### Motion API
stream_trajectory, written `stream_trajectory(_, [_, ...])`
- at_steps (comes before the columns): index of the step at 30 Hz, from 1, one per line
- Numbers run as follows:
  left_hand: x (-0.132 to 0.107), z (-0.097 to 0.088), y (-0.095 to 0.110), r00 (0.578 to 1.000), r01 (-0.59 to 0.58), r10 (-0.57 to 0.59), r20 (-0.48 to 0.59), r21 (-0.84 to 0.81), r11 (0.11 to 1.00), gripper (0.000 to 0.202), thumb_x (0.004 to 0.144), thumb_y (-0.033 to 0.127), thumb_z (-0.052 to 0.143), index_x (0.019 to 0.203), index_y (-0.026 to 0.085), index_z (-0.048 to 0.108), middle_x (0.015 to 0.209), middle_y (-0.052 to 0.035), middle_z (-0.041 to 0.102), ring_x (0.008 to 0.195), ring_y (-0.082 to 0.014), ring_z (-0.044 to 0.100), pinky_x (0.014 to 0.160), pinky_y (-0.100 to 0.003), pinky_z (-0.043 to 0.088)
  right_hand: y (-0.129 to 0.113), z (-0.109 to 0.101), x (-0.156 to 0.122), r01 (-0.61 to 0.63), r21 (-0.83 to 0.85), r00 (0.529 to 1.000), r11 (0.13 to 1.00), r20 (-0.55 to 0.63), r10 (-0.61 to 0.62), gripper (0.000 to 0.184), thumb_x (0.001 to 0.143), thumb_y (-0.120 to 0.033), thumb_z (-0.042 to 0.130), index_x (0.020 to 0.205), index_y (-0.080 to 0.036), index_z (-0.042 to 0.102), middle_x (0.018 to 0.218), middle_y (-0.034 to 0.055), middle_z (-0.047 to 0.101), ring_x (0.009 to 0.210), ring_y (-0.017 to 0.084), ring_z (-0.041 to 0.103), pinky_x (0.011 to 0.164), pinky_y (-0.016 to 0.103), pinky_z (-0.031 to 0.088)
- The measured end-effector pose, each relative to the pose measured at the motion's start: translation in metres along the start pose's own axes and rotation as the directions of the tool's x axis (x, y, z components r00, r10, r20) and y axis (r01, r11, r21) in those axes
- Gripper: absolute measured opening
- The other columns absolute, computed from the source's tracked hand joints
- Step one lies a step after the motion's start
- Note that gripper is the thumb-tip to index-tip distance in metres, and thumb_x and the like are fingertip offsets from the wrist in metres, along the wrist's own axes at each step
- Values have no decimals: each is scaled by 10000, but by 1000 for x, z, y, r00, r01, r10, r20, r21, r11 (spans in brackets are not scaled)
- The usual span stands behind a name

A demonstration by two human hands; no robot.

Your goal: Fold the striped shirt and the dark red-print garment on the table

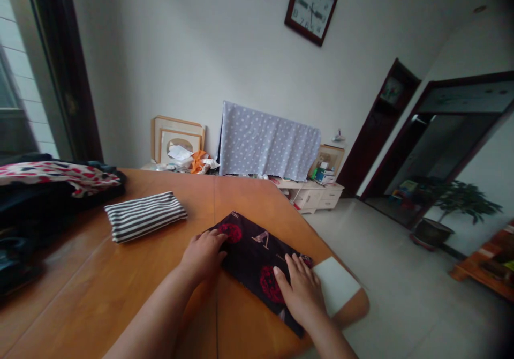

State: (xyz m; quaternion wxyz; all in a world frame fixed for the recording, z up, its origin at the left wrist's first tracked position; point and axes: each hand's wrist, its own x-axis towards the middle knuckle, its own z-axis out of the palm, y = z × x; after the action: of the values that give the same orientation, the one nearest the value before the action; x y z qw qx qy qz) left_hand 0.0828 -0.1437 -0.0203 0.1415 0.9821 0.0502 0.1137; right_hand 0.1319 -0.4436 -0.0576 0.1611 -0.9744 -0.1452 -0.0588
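While left grip (203,254) and right grip (301,292) lie spread flat, pressing folded black printed fabric (251,254), on smooth wooden tabletop (100,294)

**First voice:** Right, what can you read from up there? Start with the wall!

**Second voice:** You've got a square wall clock (311,8) in a dark frame, tilted in your view. There's the 12 at the top of the dial, and the other numerals are there too, but they go soft toward the bottom.

**First voice:** Anything on that dark cloth (246,252) under you?

**Second voice:** One pale mark looks a bit like a capital A, but you can't call it a letter for sure.

**First voice:** And the boxes (324,176) across the room?

**Second voice:** They've got printed packaging, but it's too small to read from where you are!
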Motion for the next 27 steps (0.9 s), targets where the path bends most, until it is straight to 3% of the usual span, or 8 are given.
stream_trajectory(12, [3,6,-3,998,-1,-2,-66,-41,999,390,861,274,603,1239,278,696,1255,-95,689,1222,-283,589,1127,-442,330,-11,10,-8,-2,-159,1000,987,-19,-1,790,951,-678,280,1533,-171,449,1574,174,411,1474,369,335,1151,569,270])
stream_trajectory(18, [-3,-3,1,998,32,-37,-58,-75,997,327,864,308,590,1165,298,717,1213,-55,702,1166,-248,612,1054,-382,410,-10,15,-5,-8,-247,1000,969,-14,4,826,936,-690,235,1524,-152,451,1573,167,419,1464,358,350,1145,569,286])
stream_trajectory(22, [6,-17,-2,985,153,-155,-70,-32,988,285,911,353,518,1103,299,722,1142,-49,725,1075,-235,650,952,-347,465,-8,14,-6,15,-258,1000,966,0,-16,835,925,-699,227,1501,-151,482,1550,166,452,1450,359,372,1135,574,306])
stream_trajectory(27, [24,-37,-34,922,359,-341,-181,79,930,381,891,329,521,1226,216,662,1242,-141,675,1194,-324,593,1056,-502,392,-4,10,-4,36,-189,999,981,-12,-39,730,915,-638,278,1423,-205,575,1496,182,513,1419,369,421,1102,615,336])
